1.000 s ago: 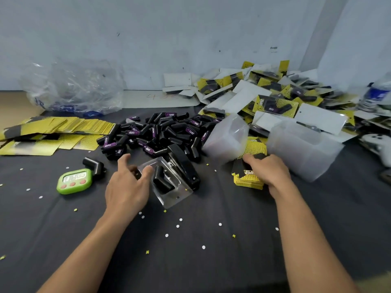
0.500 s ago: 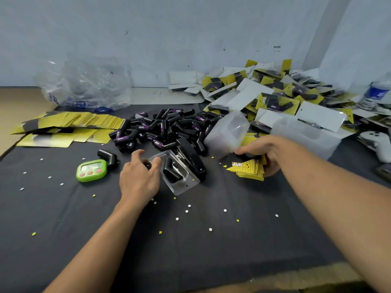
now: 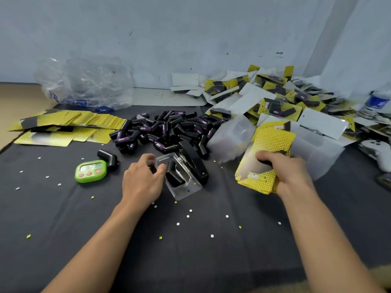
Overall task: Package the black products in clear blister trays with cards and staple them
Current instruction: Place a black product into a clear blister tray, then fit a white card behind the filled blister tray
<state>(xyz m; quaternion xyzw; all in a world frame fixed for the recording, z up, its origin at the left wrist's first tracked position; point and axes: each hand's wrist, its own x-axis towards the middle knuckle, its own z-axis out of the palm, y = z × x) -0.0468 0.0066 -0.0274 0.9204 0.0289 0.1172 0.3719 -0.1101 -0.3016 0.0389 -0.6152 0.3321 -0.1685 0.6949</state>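
Observation:
My left hand (image 3: pixel 142 180) holds the left edge of a clear blister tray (image 3: pixel 186 187) lying on the black cloth, with one black product (image 3: pixel 173 175) seated in it. A black stapler (image 3: pixel 195 160) lies just behind the tray. My right hand (image 3: pixel 285 172) grips a stack of yellow-and-black cards (image 3: pixel 264 163), its top card lifted up on edge. A heap of loose black products (image 3: pixel 169 130) lies behind the stapler. Stacks of clear trays (image 3: pixel 231 138) sit between the heap and the cards.
A green timer (image 3: pixel 91 171) and one stray black product (image 3: pixel 108 158) lie at left. Spread yellow cards (image 3: pixel 63 125) and a crumpled plastic bag (image 3: pixel 84 83) are at back left. Finished packs (image 3: pixel 279 102) pile at back right, beside a water bottle (image 3: pixel 376 102) and a white controller (image 3: pixel 378 151).
My right hand has drawn the card stack nearer and tipped the top card up. My left hand has stayed at the tray's edge.

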